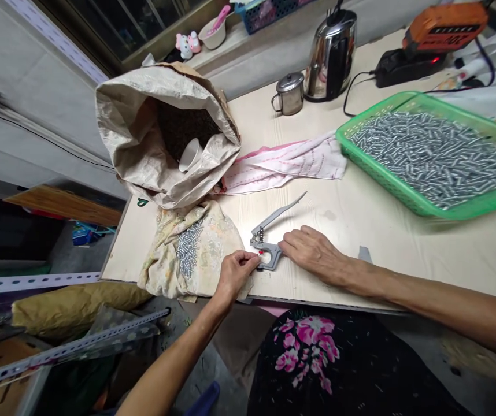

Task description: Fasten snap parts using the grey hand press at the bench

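Observation:
Grey snap-fastener-style pliers, with a spring and a small red piece at the jaw, are on the table's near edge, their long upper handle raised. My right hand is curled closed at the right end of their body. At the jaw, my left hand pinches thumb and finger together; whatever is between the fingertips is too small to make out. Left of that hand, a pile of small silvery metal pins lies on a patterned cream cloth.
A green basket full of similar metal pins stands at right. An open woven sack with a white cup inside stands behind the cloth. Farther back are a pink-white towel, a lidded steel mug, a kettle and an orange battery.

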Tool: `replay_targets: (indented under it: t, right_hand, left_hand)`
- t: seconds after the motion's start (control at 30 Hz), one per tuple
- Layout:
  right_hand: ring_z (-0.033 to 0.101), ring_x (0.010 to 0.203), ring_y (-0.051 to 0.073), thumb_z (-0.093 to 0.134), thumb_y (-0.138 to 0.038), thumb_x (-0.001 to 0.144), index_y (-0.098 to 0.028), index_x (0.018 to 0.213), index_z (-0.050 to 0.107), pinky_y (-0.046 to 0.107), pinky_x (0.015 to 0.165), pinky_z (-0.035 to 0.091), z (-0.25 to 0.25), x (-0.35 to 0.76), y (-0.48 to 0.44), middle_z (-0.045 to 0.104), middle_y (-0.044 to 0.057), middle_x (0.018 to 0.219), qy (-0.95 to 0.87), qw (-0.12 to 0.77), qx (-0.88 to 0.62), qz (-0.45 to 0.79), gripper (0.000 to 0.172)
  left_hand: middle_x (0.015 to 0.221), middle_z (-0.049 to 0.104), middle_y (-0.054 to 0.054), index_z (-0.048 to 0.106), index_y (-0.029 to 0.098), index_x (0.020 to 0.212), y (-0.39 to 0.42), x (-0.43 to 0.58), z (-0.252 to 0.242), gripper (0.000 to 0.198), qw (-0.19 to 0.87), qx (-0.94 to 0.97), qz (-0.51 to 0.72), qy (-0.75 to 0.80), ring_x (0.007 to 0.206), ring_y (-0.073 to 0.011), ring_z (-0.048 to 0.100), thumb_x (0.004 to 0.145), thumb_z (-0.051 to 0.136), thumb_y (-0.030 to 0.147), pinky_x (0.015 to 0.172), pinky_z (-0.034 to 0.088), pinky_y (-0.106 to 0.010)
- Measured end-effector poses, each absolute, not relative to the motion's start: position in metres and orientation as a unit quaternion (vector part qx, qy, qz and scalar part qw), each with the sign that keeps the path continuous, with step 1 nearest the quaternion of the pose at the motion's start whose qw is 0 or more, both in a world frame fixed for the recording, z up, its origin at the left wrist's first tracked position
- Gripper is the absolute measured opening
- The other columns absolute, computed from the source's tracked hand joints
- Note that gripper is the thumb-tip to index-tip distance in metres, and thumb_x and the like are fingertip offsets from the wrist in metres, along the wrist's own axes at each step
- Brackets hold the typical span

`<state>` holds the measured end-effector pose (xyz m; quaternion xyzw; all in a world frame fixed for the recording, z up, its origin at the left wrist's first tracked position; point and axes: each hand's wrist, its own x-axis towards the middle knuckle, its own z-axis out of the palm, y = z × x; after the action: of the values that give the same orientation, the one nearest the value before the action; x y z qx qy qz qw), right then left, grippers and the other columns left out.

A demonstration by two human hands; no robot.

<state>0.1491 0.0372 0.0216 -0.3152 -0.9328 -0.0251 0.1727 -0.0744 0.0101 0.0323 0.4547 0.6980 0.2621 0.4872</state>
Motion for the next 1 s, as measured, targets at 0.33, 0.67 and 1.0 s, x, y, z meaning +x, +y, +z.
replay_targets:
  t: [0.33, 0.67, 1.0]
  right_hand:
    - [0.044, 0.071, 0.019, 0.036, 0.0, 0.093, -0.018, 0.084, 0.056, 0.034, 0.069, 0.028, 0.013, 0.15, 0.044, 0.057, 0.005, 0.08, -0.938, 0.158, -0.308, 0.018, 0.028]
    - [0.044, 0.123, 0.036, 0.076, -0.051, 0.077, -0.017, 0.126, 0.051, 0.047, 0.093, 0.039, 0.015, 0.169, 0.068, 0.05, 0.018, 0.137, -0.914, 0.124, -0.361, 0.136, 0.064]
    - [0.053, 0.099, 0.03, 0.068, -0.045, 0.084, -0.015, 0.127, 0.049, 0.043, 0.086, 0.037, 0.034, 0.174, 0.081, 0.064, 0.014, 0.109, -0.927, 0.079, -0.35, 0.106, 0.056]
  left_hand:
    - [0.047, 0.051, 0.004, 0.066, 0.014, 0.061, 0.022, -0.08, 0.037, 0.029, 0.523, 0.483, 0.14, 0.688, 0.045, -0.0071, 0.041, 0.064, 0.074, 0.041, 0.046, 0.032, -0.02]
    - [0.043, 0.048, 0.006, 0.065, 0.013, 0.062, 0.03, -0.075, 0.049, 0.028, 0.585, 0.419, 0.077, 0.69, 0.037, -0.0051, 0.042, 0.064, 0.079, 0.037, 0.038, 0.033, -0.018]
    - [0.047, 0.047, 0.006, 0.064, 0.013, 0.066, 0.028, -0.076, 0.048, 0.031, 0.571, 0.434, 0.058, 0.694, 0.04, -0.0068, 0.043, 0.07, 0.076, 0.041, 0.041, 0.035, -0.02]
